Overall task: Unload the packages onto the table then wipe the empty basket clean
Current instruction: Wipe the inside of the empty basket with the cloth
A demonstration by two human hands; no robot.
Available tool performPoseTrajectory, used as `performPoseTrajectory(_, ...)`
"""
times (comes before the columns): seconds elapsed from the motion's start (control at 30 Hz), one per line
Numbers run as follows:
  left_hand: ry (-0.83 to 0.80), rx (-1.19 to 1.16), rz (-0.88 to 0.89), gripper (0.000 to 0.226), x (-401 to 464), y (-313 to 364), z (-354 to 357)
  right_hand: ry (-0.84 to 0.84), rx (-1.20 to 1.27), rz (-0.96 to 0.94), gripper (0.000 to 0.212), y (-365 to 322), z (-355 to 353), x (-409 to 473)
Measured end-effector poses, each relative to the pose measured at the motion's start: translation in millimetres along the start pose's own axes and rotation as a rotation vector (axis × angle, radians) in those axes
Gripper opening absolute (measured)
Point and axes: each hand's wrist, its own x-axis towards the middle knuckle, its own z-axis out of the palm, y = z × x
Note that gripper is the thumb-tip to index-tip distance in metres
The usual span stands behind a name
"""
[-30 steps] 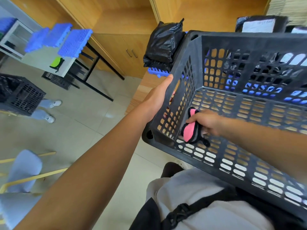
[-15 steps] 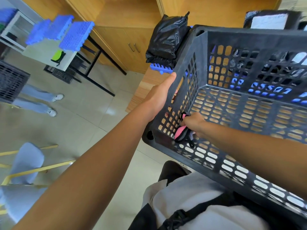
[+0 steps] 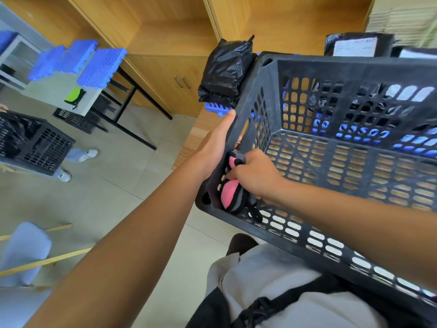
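**Cloth in the near-left corner of the tilted basket**

Closest to you, at 6 o'clock, your grey shirt (image 3: 272,280) and a black strap (image 3: 267,308) fill the bottom of the view. Your two forearms reach up from there to the black basket (image 3: 354,69), which is tipped toward you so its slotted floor faces the camera.

Your right hand (image 3: 254,172) is inside the basket, at its near-left corner, fingers curled tight around a pink and black cloth (image 3: 230,192) and pressing it against the left wall. A black loop of the cloth hangs below your fist.

Your left hand (image 3: 218,143) steadies the basket from outside: the thumb lies straight along the left rim, and the other fingers are hidden behind the wall, so you cannot tell how they sit.

Just beyond, at 12 o'clock, a black bagged package (image 3: 225,72) rests on a blue mat (image 3: 216,110) on the wooden desk (image 3: 198,131). More dark packages (image 3: 354,45) with white labels lie at 1 o'clock behind the far rim.

At 9 o'clock, across the tiled floor, someone's legs stand beside a second black crate (image 3: 45,147).
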Motion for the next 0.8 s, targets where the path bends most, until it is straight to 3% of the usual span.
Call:
performPoseTrajectory(0.1,0.001,0.027,-0.001,0.054,-4.0,3.5,-0.5,0.002,-0.135,-0.187,0.046,-14.1,-3.0,-15.5)
performPoseTrajectory(0.17,-0.015,-0.043,-0.035,0.043,1.5,2.0,-3.2,0.017,-0.212,-0.325,0.046,-17.3,-0.4,-23.3)
performPoseTrajectory(0.23,-0.024,-0.103,-0.055,0.045,1.8,0.7,-4.6,0.010,-0.234,-0.461,0.041,-12.1,0.3,-28.6)
performPoseTrajectory(0.3,-0.013,-0.080,-0.071,0.054,1.3,0.7,-3.7,-0.125,-0.234,-0.567,0.029,-2.6,-5.2,-33.6)
performPoseTrajectory(0.37,0.002,0.043,-0.081,0.084,-0.5,1.1,-1.2,-0.303,-0.272,-0.575,0.025,9.4,-15.3,-34.7)
performPoseTrajectory(0.43,-0.013,0.118,-0.099,0.098,5.1,0.6,-3.2,-0.340,-0.317,-0.434,0.021,25.3,-26.2,-24.4)
performPoseTrajectory(0.53,-0.028,0.135,-0.093,0.063,3.3,12.9,-6.5,-0.196,-0.167,0.063,0.010,57.5,-44.1,9.3)
performPoseTrajectory(0.6,-0.024,0.160,-0.097,0.061,6.1,15.7,-3.5,-0.062,-0.032,0.309,0.017,79.7,-49.5,32.6)
performPoseTrajectory(0.73,0.055,0.312,-0.126,0.084,7.8,15.0,6.1,0.079,0.149,0.505,0.028,100.0,-37.3,66.4)
performPoseTrajectory(0.8,0.111,0.341,-0.141,0.078,8.9,14.0,5.5,0.130,0.189,0.550,0.035,103.9,-26.2,78.4)
